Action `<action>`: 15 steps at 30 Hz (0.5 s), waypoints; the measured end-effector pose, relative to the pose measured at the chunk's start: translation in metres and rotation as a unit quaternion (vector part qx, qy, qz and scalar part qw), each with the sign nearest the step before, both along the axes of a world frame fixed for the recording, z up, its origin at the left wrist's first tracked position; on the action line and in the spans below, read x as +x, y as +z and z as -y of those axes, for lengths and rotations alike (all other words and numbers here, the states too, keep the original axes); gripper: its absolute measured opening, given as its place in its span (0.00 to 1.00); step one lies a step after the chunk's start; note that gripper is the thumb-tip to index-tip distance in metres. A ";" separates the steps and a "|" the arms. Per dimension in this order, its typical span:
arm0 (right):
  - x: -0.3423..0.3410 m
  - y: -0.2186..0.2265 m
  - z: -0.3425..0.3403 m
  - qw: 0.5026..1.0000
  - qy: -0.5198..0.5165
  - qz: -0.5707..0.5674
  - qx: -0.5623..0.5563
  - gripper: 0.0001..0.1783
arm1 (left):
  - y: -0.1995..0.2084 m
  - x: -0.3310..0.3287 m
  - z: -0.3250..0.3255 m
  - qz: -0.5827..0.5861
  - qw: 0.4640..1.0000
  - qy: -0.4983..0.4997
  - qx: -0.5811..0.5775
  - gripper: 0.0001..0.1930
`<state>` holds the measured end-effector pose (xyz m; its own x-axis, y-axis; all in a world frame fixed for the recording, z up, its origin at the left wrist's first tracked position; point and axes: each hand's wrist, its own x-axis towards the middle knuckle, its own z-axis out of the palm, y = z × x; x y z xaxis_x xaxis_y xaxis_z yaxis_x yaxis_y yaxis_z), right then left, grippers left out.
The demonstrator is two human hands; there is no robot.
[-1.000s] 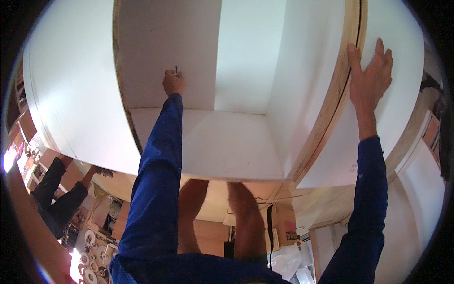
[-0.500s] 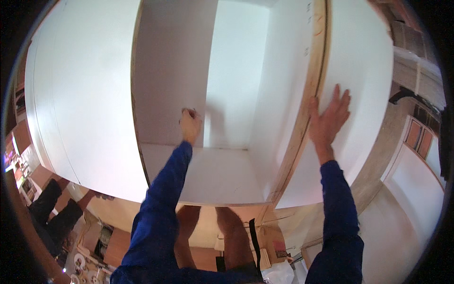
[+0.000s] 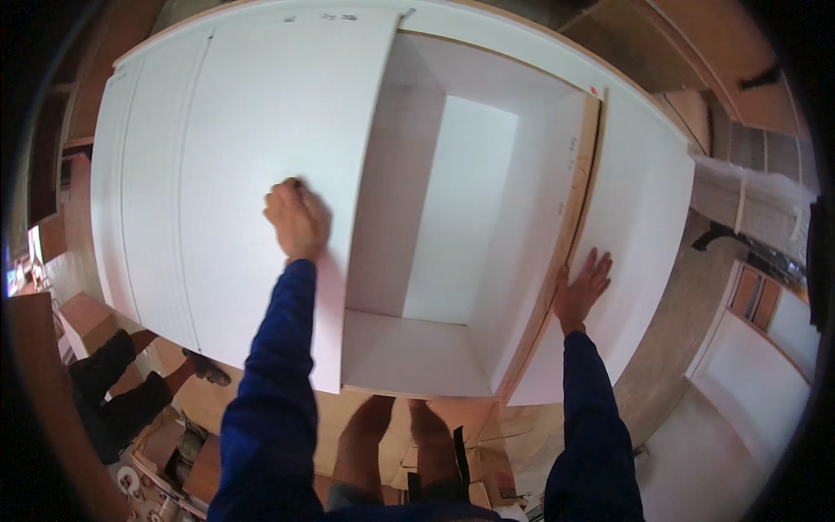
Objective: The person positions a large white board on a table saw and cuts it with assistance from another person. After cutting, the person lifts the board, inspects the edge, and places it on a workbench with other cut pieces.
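Observation:
A large white cabinet (image 3: 470,352) lies before me with its middle compartment open. My left hand (image 3: 300,222) is over the wide white panel (image 3: 252,104) left of that opening. Its fingers are curled closed, and a small dark bit shows at the fingertips, too little to name. My right hand (image 3: 583,291) rests flat on the narrower white panel (image 3: 639,200) to the right, fingers spread, thumb beside the raw wooden edge (image 3: 574,209) of the compartment wall. Bare inner walls and a pale back panel (image 3: 465,204) show inside the opening.
At the left stand another person's legs (image 3: 130,391) in dark clothing, near the cabinet's lower corner. Brown boards (image 3: 687,52) lie beyond the far right side. A white curved panel (image 3: 757,331) is at the right. Reels and clutter (image 3: 130,478) sit at lower left.
My left hand has come out of the open compartment and moved left onto the white panel. My right hand stays on the right panel, lower along it. The view now takes in the cabinet's far edge.

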<state>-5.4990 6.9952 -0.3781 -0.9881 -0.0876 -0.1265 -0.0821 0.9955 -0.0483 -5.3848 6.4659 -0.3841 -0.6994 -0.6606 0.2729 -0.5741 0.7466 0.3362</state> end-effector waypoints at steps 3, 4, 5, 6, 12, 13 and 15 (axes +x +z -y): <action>0.003 0.002 -0.001 1.000 0.009 0.012 0.011 0.48 | 0.001 0.005 0.000 0.026 0.999 0.006 0.032 0.11; 0.004 0.004 -0.001 1.000 0.027 0.006 0.010 0.48 | 0.004 0.004 0.001 0.053 0.997 0.011 0.052 0.11; 0.004 0.007 0.001 0.999 0.000 0.031 0.029 0.48 | 0.008 0.003 0.002 0.049 0.997 0.009 0.054 0.11; 0.002 0.009 0.005 0.998 -0.010 0.044 0.039 0.48 | 0.011 0.001 0.004 0.063 0.995 0.015 0.070 0.11; -0.087 0.003 0.151 0.972 0.122 -0.090 -0.178 0.24 | 0.013 0.003 0.006 0.068 0.993 0.018 0.096 0.11; -0.115 -0.002 0.198 0.950 0.199 -0.085 -0.226 0.19 | 0.012 0.004 0.006 0.071 0.992 0.019 0.101 0.11; -0.170 -0.005 0.296 0.927 0.238 -0.060 -0.284 0.14 | 0.008 0.006 0.007 0.077 0.991 0.017 0.105 0.11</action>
